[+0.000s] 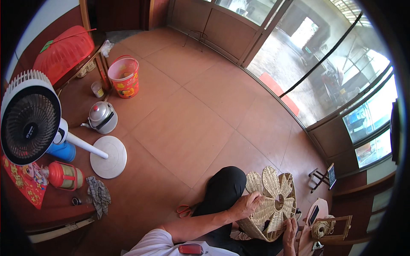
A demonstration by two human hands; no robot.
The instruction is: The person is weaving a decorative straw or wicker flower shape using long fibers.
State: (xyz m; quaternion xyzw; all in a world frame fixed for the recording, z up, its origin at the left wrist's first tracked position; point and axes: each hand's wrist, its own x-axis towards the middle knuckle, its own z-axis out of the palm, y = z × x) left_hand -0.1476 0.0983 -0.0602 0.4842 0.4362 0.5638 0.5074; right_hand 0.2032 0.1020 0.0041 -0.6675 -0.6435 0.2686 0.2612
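The woven straw piece (271, 205) is supported on the lap. The left hand (247, 204) is closed over its upper-left edge; its lower-right edge is gripped by the right hand (290, 228).

The person wore a white short-sleeved shirt (156, 243) and black trousers (223, 187); both forearms were bare, with the left hand (247, 205) and right hand (290, 230) ungloved.

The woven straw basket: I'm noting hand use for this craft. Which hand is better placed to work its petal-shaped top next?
Probably the left hand: it already lies on the woven straw basket at its petal loops, while the right hand grips the lower edge, steadying it.
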